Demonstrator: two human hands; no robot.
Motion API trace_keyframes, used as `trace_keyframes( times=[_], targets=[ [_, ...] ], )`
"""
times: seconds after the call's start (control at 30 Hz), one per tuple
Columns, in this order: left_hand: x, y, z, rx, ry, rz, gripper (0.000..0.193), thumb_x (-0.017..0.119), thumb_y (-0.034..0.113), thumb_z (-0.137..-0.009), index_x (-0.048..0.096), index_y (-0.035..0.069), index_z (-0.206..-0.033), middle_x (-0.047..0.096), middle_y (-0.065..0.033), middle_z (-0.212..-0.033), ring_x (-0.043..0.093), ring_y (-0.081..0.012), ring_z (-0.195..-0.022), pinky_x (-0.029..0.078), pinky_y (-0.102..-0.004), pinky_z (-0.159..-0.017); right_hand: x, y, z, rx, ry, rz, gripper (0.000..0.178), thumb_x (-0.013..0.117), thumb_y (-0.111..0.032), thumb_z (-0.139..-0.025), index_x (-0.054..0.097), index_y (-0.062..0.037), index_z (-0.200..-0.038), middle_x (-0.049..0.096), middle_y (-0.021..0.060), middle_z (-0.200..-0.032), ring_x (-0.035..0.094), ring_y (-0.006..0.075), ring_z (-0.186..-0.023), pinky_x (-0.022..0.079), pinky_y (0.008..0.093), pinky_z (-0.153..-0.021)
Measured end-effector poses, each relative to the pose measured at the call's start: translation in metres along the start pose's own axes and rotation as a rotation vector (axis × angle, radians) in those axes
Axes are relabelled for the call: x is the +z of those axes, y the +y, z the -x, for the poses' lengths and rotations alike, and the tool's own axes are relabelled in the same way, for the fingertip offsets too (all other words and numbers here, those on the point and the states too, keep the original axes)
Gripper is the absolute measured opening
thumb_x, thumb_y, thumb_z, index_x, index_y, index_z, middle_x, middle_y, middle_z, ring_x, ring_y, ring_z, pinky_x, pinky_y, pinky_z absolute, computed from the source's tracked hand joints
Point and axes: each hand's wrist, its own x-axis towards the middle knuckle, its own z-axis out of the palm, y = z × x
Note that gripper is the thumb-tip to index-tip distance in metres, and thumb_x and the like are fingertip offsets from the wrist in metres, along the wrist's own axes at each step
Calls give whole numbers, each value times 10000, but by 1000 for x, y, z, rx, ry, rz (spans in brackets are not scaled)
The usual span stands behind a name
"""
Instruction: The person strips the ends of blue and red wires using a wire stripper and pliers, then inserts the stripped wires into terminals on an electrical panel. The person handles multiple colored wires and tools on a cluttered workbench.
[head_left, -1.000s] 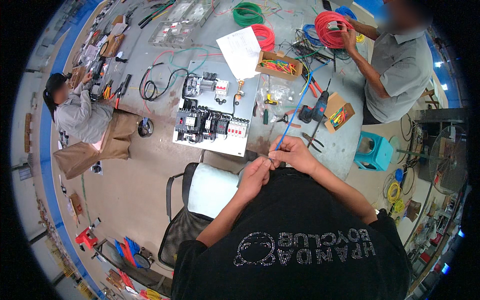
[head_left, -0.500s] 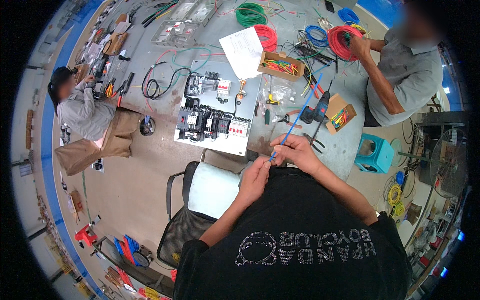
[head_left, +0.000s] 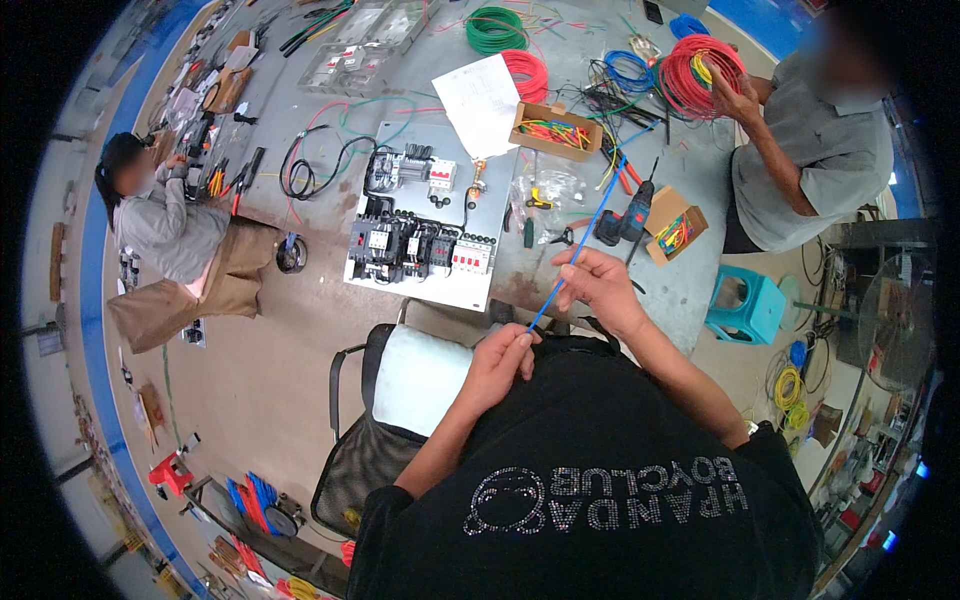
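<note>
Drawn farther apart than half a second ago, left hand [head_left: 498, 368] from right hand [head_left: 603, 290], with more blue wire [head_left: 547, 304] bared between. Pinched low down between left thumb and forefinger, with the tip hidden; gripped again farther up between right thumb and forefinger. Slanting on past the right fingertips, up over the grey table [head_left: 675, 305], near a cordless drill [head_left: 634, 212]. Bordered leftward by a white panel [head_left: 450, 292] bearing switchgear [head_left: 405, 247]. Farther right, with a red coil [head_left: 685, 80] in a co-worker's hands [head_left: 735, 97].

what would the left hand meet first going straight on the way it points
Probably the right hand, which lies ahead of the left hand along the blue wire; depth is unclear.
</note>
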Motion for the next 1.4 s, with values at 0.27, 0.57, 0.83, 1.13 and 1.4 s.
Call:
trace_keyframes(
  times=[0.27,0.57,0.83,1.13,1.4],
  targets=[
    [4,-1,2,1,32,105,237,465,200,-1084,573,-3,-1029,484,-10,-649,483,-102,-580,425,-252,-561,2,6,-4,-26,42,-141,214,649,-144,-986,651,13,-1131,707,78,-868,670,132,-659,576,289,-603],
    [-8,-3,0,-54,9,83,228,484,195,-1076,583,-2,-1021,485,-12,-644,473,-103,-566,424,-254,-551,-3,4,-7,-34,68,-73,214,630,-156,-1001,646,-1,-1147,699,74,-882,654,134,-660,560,279,-621],
    [-27,-1,20,-142,-2,-30,229,497,205,-1071,603,12,-1009,506,-5,-652,478,-97,-575,415,-250,-536,-50,4,-36,-133,246,-175,187,654,-172,-983,664,-18,-1089,686,53,-844,652,127,-660,548,284,-607],
    [-45,-10,33,-196,37,-6,250,504,217,-1070,610,-1,-1005,512,-8,-654,497,-102,-578,424,-257,-549,-27,29,-49,-33,215,-203,207,681,-171,-965,669,-21,-1107,694,58,-856,646,132,-638,534,275,-588],
    [-50,6,12,-131,105,-147,241,493,202,-1070,633,5,-1066,507,9,-663,502,-87,-584,430,-242,-558,18,51,-56,153,36,-163,195,660,-185,-990,666,-24,-1099,701,66,-881,674,147,-688,578,302,-629]
  ],
)
